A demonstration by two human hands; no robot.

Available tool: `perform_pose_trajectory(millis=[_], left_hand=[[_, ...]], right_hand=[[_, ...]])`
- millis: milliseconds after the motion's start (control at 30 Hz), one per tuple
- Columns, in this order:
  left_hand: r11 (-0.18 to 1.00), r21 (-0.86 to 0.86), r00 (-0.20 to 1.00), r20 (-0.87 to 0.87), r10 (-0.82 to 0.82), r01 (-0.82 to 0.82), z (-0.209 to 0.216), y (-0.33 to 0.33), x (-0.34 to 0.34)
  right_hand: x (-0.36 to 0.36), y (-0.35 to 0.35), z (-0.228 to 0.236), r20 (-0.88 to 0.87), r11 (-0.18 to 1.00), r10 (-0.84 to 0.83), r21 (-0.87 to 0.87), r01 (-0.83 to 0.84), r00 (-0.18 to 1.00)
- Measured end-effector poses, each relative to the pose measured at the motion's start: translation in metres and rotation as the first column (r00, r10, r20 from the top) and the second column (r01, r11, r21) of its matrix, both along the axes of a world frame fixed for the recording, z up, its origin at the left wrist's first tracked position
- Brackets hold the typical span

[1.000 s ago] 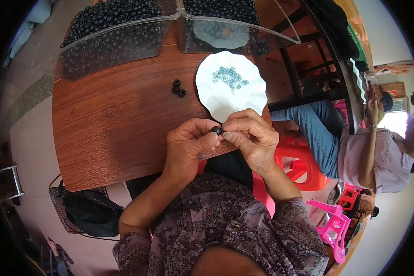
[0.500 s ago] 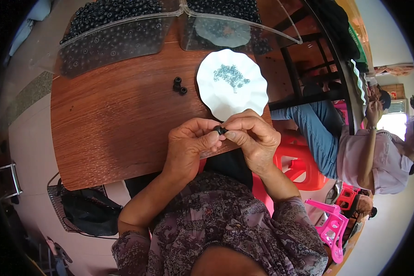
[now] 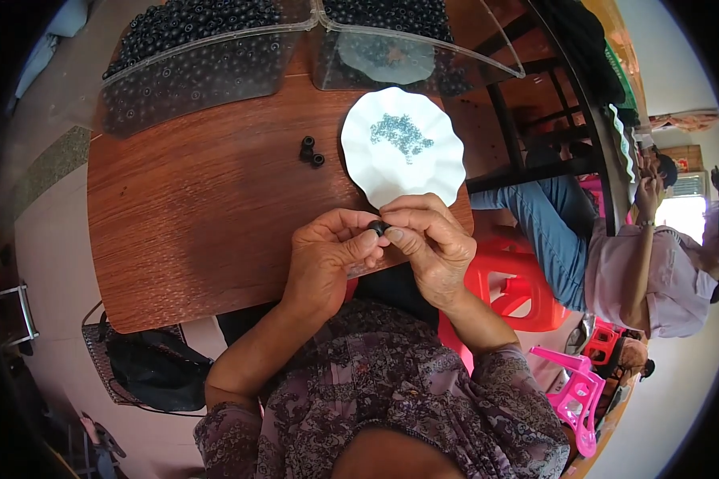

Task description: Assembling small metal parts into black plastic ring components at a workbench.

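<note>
Between my two hands, just over the table's near edge, is a small round black part (image 3: pixel 378 228). My left hand (image 3: pixel 327 251) pinches it between thumb and fingers. Closed against its right side, the thumb and fingertips of my right hand (image 3: pixel 435 247) press on the same part; whether they also hold a smaller piece is hidden. Beyond my hands stands a white wavy-rimmed plate (image 3: pixel 359 164) with a heap of tiny clear pieces (image 3: pixel 401 134) on it. A few black ring-shaped parts (image 3: pixel 318 160) lie left of the plate on the wooden table (image 3: pixel 192 231).
Two clear plastic bins (image 3: pixel 208 84) full of black parts stand along the table's far side. At the right are a red stool (image 3: pixel 507 279), a pink stool (image 3: pixel 575 391) and a seated person (image 3: pixel 647 271). A black bag (image 3: pixel 156 363) sits at lower left.
My right hand has shifted slightly left, closer to my left hand, and its fingertips press tighter on the black part. My left hand has hardly moved.
</note>
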State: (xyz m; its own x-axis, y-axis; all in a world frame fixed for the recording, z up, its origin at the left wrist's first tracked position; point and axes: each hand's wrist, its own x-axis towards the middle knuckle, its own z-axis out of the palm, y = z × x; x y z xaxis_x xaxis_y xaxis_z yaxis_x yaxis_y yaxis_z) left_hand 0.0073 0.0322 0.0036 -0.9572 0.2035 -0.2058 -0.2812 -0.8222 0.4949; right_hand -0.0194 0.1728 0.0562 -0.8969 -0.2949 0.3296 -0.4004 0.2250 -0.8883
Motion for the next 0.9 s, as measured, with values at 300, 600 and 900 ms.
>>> perform_pose_trajectory(millis=[300, 600, 900], left_hand=[[0.999, 0.025, 0.999, -0.003, 0.035, -0.034, -0.005, -0.001, 0.0], [0.997, 0.059, 0.998, 0.046, 0.039, -0.042, 0.007, -0.001, 0.003], [0.994, 0.032, 0.989, 0.115, 0.098, -0.102, 0.013, -0.002, 0.005]], right_hand=[[0.01, -0.004, -0.018, 0.157, 0.972, 0.073, -0.233, -0.034, 0.985], [0.005, -0.015, -0.026, -0.358, 0.985, -0.079, 0.113, 0.127, 0.93], [0.002, -0.009, -0.023, -0.317, 0.987, -0.046, 0.134, 0.093, 0.947]])
